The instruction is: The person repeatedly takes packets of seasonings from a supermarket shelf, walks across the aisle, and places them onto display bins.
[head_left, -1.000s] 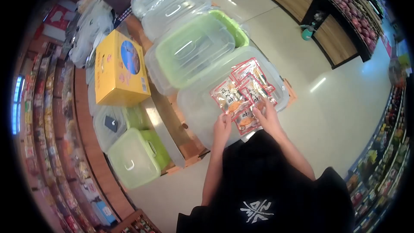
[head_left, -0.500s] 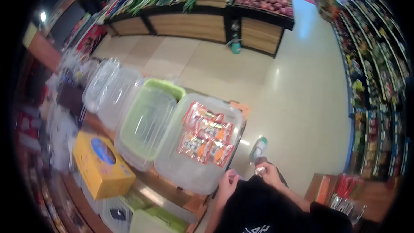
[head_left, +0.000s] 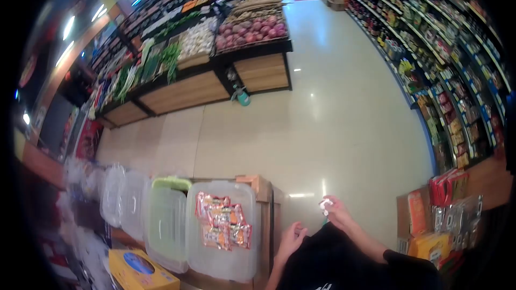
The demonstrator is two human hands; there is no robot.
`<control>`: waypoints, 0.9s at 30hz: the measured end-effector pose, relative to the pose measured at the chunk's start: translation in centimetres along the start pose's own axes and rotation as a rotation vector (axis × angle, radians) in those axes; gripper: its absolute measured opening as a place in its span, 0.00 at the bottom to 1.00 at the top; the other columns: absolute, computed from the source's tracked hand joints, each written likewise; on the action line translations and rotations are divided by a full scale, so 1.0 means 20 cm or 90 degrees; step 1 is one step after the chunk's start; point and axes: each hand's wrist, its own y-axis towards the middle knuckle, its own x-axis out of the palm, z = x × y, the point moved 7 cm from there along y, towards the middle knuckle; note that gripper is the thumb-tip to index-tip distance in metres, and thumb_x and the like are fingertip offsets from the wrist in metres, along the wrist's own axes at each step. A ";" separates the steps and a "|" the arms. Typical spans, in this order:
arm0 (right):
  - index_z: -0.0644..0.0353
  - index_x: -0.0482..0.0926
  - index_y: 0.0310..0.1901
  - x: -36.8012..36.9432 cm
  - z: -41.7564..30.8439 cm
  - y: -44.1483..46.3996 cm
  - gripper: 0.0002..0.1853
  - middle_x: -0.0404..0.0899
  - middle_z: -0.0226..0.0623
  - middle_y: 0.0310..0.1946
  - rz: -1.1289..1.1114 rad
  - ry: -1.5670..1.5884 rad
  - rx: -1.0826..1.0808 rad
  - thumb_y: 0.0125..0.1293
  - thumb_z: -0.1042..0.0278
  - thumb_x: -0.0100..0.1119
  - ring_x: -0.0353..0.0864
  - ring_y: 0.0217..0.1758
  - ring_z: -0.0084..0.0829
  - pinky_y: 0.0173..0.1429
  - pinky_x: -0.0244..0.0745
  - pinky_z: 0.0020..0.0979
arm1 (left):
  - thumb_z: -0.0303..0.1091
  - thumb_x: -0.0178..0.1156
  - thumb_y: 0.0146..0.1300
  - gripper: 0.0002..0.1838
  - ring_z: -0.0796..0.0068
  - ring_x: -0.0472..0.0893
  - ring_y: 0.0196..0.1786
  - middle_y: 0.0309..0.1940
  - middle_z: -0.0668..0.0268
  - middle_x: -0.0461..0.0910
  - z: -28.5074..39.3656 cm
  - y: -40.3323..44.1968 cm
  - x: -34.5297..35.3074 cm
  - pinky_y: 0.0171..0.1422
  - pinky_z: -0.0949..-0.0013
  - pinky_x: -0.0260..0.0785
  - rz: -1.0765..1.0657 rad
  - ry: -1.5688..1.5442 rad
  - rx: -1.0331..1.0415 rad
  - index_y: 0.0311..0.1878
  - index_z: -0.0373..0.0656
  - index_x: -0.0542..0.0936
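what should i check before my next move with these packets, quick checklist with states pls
- Packets inside the edge of the plastic lid: ok
- Packets in a single layer: not ok, some overlap
- Right hand free: not ok, it holds a small white item
- Left hand free: ok, nothing visible in it
- White item identified: cannot tell, too small
- Packet seals intact: cannot tell

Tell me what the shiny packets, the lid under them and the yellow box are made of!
The packets look like thin, glossy plastic film, maybe foil: they glint and crinkle. The lid seems smooth, stiff plastic, milky and half see-through. The yellow box is probably printed card, flat-sided and sharp-edged.
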 end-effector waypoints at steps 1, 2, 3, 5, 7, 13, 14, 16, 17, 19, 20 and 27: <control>0.62 0.71 0.50 -0.02 -0.08 0.00 0.16 0.76 0.38 0.40 -0.014 0.133 -0.028 0.59 0.81 0.53 0.75 0.40 0.25 0.44 0.71 0.25 | 0.37 0.58 0.60 0.19 0.72 0.79 0.35 0.38 0.59 0.79 0.03 0.05 0.03 0.41 0.70 0.71 -0.016 0.012 0.010 0.51 0.36 0.72; 0.62 0.70 0.51 -0.05 -0.15 0.01 0.16 0.76 0.39 0.40 -0.030 0.266 -0.059 0.61 0.81 0.52 0.75 0.40 0.26 0.45 0.71 0.25 | 0.38 0.58 0.60 0.19 0.72 0.79 0.36 0.38 0.60 0.79 0.05 0.09 0.07 0.41 0.70 0.71 -0.034 0.011 0.016 0.51 0.36 0.72; 0.60 0.69 0.51 -0.09 -0.22 0.02 0.15 0.74 0.40 0.41 -0.030 0.294 -0.085 0.62 0.81 0.51 0.74 0.40 0.27 0.47 0.70 0.26 | 0.38 0.58 0.60 0.20 0.72 0.79 0.36 0.37 0.60 0.79 0.07 0.14 0.11 0.41 0.70 0.71 -0.051 0.008 0.023 0.52 0.36 0.72; 0.59 0.70 0.50 -0.22 -0.29 0.07 0.14 0.74 0.39 0.40 -0.028 0.341 -0.111 0.62 0.79 0.51 0.73 0.40 0.27 0.46 0.70 0.26 | 0.39 0.58 0.61 0.19 0.69 0.79 0.36 0.37 0.58 0.79 0.10 0.24 0.20 0.42 0.69 0.71 -0.081 0.043 0.043 0.51 0.37 0.72; 0.59 0.70 0.49 -0.33 -0.38 0.11 0.13 0.74 0.38 0.39 -0.029 0.385 -0.135 0.63 0.78 0.51 0.73 0.39 0.27 0.46 0.70 0.27 | 0.40 0.57 0.61 0.19 0.66 0.79 0.37 0.37 0.56 0.78 0.18 0.35 0.28 0.43 0.67 0.72 -0.107 0.077 0.062 0.50 0.37 0.72; 0.59 0.71 0.43 -0.63 -0.69 0.15 0.06 0.74 0.35 0.37 -0.036 0.340 -0.207 0.65 0.71 0.51 0.72 0.38 0.25 0.44 0.68 0.27 | 0.39 0.57 0.62 0.19 0.73 0.78 0.37 0.37 0.62 0.78 0.35 0.66 0.62 0.41 0.72 0.71 -0.220 0.056 0.092 0.52 0.37 0.72; 0.59 0.71 0.42 -0.69 -0.74 0.15 0.06 0.74 0.35 0.36 -0.001 0.312 -0.215 0.66 0.70 0.51 0.72 0.37 0.25 0.44 0.68 0.27 | 0.39 0.57 0.62 0.19 0.74 0.78 0.37 0.37 0.62 0.78 0.38 0.72 0.68 0.41 0.72 0.71 -0.241 0.053 0.089 0.53 0.37 0.72; 0.59 0.71 0.42 -0.80 -0.84 0.16 0.05 0.74 0.34 0.35 0.040 0.284 -0.235 0.66 0.69 0.51 0.72 0.37 0.24 0.43 0.68 0.27 | 0.39 0.56 0.63 0.19 0.74 0.78 0.37 0.37 0.63 0.77 0.48 0.82 0.80 0.41 0.72 0.71 -0.272 0.052 0.096 0.53 0.38 0.71; 0.58 0.70 0.42 -0.85 -0.86 0.16 0.05 0.74 0.33 0.34 0.083 0.237 -0.246 0.67 0.69 0.50 0.72 0.36 0.24 0.43 0.68 0.28 | 0.39 0.56 0.63 0.19 0.74 0.78 0.37 0.36 0.63 0.77 0.54 0.86 0.85 0.41 0.72 0.71 -0.279 0.045 0.101 0.53 0.38 0.71; 0.58 0.70 0.42 -0.90 -0.90 0.14 0.05 0.74 0.33 0.33 0.131 0.191 -0.258 0.67 0.69 0.50 0.72 0.35 0.24 0.42 0.69 0.29 | 0.38 0.56 0.63 0.19 0.75 0.77 0.37 0.36 0.64 0.77 0.62 0.91 0.91 0.41 0.72 0.71 -0.291 0.038 0.105 0.53 0.38 0.71; 0.59 0.70 0.42 -0.93 -0.89 0.13 0.05 0.74 0.33 0.34 0.170 0.200 -0.236 0.67 0.70 0.49 0.73 0.35 0.25 0.41 0.70 0.29 | 0.38 0.56 0.63 0.19 0.75 0.77 0.37 0.36 0.64 0.77 0.64 0.93 0.93 0.41 0.72 0.70 -0.309 0.027 0.112 0.53 0.38 0.71; 0.63 0.69 0.46 -0.99 -0.94 0.19 0.09 0.75 0.39 0.38 0.226 0.216 -0.173 0.66 0.73 0.49 0.78 0.37 0.31 0.38 0.76 0.31 | 0.38 0.58 0.61 0.19 0.74 0.78 0.35 0.35 0.60 0.78 0.57 1.10 0.99 0.41 0.72 0.71 -0.344 0.068 0.115 0.50 0.36 0.72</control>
